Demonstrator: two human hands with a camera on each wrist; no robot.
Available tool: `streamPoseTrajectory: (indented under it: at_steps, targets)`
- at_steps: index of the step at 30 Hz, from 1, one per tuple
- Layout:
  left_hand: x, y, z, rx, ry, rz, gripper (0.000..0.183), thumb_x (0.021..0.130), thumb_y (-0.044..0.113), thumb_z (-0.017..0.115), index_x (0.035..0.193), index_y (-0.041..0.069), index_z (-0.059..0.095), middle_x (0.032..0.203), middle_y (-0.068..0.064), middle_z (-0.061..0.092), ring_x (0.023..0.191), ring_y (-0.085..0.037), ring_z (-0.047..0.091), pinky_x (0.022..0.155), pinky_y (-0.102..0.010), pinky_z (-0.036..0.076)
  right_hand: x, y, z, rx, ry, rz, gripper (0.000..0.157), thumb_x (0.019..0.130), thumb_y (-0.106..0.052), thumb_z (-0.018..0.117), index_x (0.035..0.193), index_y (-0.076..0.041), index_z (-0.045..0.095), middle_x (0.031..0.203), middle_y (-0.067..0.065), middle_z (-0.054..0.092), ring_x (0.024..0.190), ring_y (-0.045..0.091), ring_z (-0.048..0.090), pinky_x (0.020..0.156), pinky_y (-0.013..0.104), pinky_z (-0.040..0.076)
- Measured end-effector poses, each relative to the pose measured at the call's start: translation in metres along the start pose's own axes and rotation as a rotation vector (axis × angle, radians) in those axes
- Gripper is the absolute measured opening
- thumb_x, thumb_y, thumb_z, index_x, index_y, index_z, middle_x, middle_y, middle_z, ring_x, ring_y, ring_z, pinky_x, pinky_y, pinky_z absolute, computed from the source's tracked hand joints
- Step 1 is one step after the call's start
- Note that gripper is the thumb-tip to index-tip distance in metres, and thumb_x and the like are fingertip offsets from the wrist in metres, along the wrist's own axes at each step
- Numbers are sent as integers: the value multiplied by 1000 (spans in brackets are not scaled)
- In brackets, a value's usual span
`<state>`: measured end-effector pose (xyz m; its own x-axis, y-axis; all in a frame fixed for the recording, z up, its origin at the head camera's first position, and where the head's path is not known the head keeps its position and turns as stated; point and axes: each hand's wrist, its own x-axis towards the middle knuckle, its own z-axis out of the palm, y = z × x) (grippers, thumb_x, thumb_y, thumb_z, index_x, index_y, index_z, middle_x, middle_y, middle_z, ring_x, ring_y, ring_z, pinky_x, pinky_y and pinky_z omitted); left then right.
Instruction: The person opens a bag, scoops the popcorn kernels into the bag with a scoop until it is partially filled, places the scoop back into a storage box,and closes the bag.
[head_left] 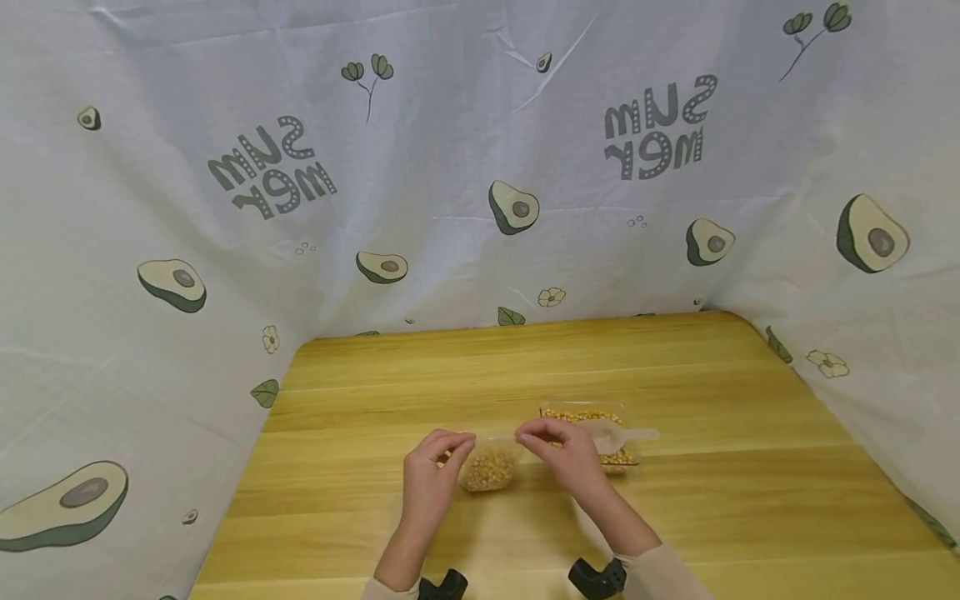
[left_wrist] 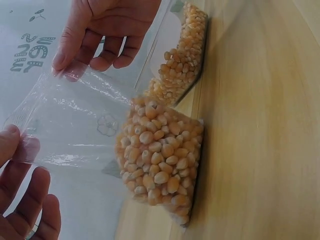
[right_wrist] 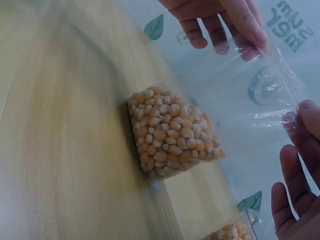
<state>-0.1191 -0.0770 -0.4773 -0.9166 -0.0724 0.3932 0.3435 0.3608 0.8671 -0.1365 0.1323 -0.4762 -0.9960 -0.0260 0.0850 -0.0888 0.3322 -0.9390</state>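
Note:
A clear plastic bag (head_left: 489, 468) stands on the table, its lower part filled with yellow corn kernels (left_wrist: 160, 155). My left hand (head_left: 432, 475) pinches one upper corner of the bag between thumb and forefinger. At the opposite corner my right hand (head_left: 567, 454) pinches the bag's top edge the same way. Between the two hands the film is stretched taut, as both wrist views show. The other fingers of each hand are loosely bent. The kernels sit in a block at the bottom, below both hands.
Just right of the bag, partly behind my right hand, a clear tray (head_left: 628, 463) holds more corn kernels. A translucent scoop (head_left: 603, 435) lies on them, its handle pointing right. The wooden table (head_left: 360, 392) meets an avocado-print cloth (head_left: 442, 167) at the back and sides.

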Motion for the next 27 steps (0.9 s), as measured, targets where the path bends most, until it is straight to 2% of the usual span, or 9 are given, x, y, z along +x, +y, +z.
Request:
streamPoseTrajectory:
  at_steps: [4, 9, 18, 22, 27]
  targets:
    - [0, 4, 3, -25, -42, -11, 8, 87, 15, 75, 92, 11, 81, 85, 5, 74, 76, -1, 61, 68, -21, 52, -5, -1, -6, 0, 32, 14, 10, 87, -25, 77, 91, -17, 78, 93, 2, 76, 78, 6, 63, 67, 24, 50]
    - [0, 8, 8, -53, -111, -50, 8, 87, 18, 75, 92, 14, 80, 85, 4, 74, 77, -1, 60, 70, -20, 51, -12, 0, -17, 43, 54, 20, 12, 87, -23, 77, 91, -12, 78, 91, 4, 75, 75, 8, 64, 65, 27, 55]
    - [1, 12, 19, -91, -189, -40, 13, 88, 23, 74, 94, 13, 80, 87, 3, 75, 81, -4, 63, 72, -19, 51, -25, -2, -36, 29, 98, -91, 9, 88, -18, 76, 92, -10, 77, 90, -3, 74, 78, 2, 61, 65, 23, 50]
    - [0, 14, 22, -108, -211, -41, 13, 89, 26, 74, 94, 16, 80, 88, 3, 75, 82, -5, 64, 72, -19, 51, -28, 0, -41, 1, 121, -130, 6, 88, -18, 76, 91, -13, 78, 95, 2, 75, 81, 1, 63, 67, 23, 51]
    - [0, 14, 24, -99, -230, -48, 12, 89, 27, 73, 94, 18, 80, 89, 4, 75, 83, -7, 64, 72, -19, 50, -28, 5, -43, 8, 123, -165, 6, 88, -15, 74, 89, -10, 77, 99, 10, 75, 83, 1, 64, 67, 23, 52]
